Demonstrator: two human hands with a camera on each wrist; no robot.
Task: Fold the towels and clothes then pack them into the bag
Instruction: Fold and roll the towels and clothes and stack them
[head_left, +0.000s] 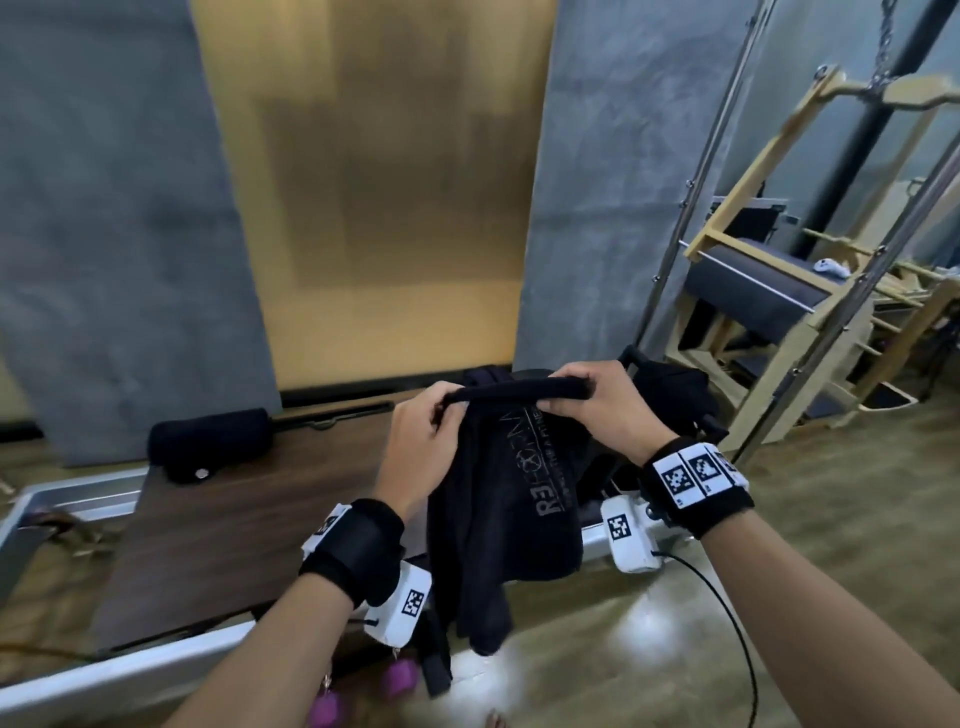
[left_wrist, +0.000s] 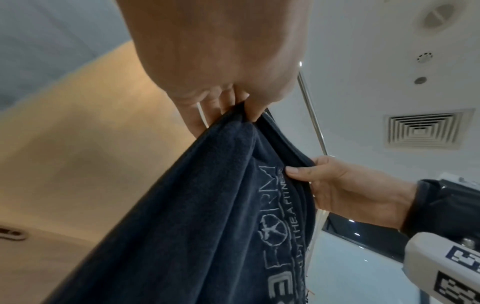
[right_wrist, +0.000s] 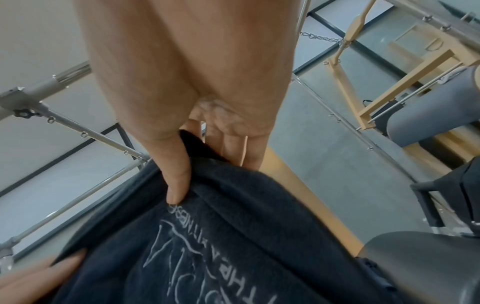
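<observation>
A dark navy towel (head_left: 511, 493) with grey embroidered lettering hangs in the air in front of me, held up by its top edge. My left hand (head_left: 431, 421) pinches the left end of that edge, my right hand (head_left: 587, 402) pinches the right end. In the left wrist view the towel (left_wrist: 194, 226) drapes down from my left hand (left_wrist: 241, 105), and my right hand (left_wrist: 337, 185) grips the hem beside it. In the right wrist view the thumb of my right hand (right_wrist: 179, 174) presses on the towel (right_wrist: 221, 246). A black bag (head_left: 670, 395) sits behind the towel, partly hidden.
Below the towel lies a dark wooden platform (head_left: 249, 499) with a metal frame and a black padded roll (head_left: 210, 436). Wooden and metal exercise equipment (head_left: 789, 270) stands at the right. A black cable (head_left: 727, 623) runs across the glossy floor. Purple weights (head_left: 327, 709) lie near the bottom edge.
</observation>
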